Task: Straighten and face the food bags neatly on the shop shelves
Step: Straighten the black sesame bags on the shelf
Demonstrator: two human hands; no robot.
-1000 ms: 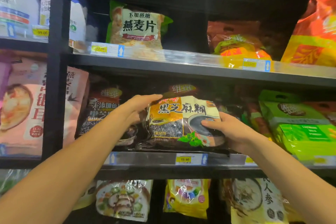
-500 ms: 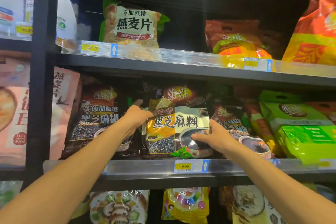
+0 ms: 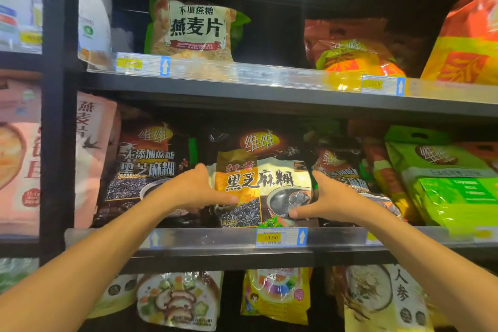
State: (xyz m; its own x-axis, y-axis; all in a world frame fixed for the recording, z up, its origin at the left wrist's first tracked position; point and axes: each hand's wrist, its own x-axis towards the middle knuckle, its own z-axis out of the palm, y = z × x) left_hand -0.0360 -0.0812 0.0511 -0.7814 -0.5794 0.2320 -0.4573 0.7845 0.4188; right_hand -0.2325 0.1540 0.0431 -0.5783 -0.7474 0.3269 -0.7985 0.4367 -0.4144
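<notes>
A dark brown and gold sesame paste bag (image 3: 262, 178) stands upright on the middle shelf (image 3: 215, 240), its front facing me. My left hand (image 3: 192, 191) grips its left edge, thumb laid across the front. My right hand (image 3: 327, 201) grips its lower right edge, thumb on the printed bowl. A similar black sesame bag (image 3: 147, 167) stands just left of it, and another dark bag (image 3: 339, 167) leans behind my right hand.
Green bags (image 3: 442, 175) lean at the right of the middle shelf. An oat flake bag (image 3: 192, 25) and orange bags (image 3: 350, 54) sit on the upper shelf. A pink bag (image 3: 91, 148) stands beside the black upright post (image 3: 58, 105). More bags fill the lower shelf.
The sesame bag was lying tilted forward; both hands have raised it upright and pushed it back on the shelf. My hands have shifted to its two sides.
</notes>
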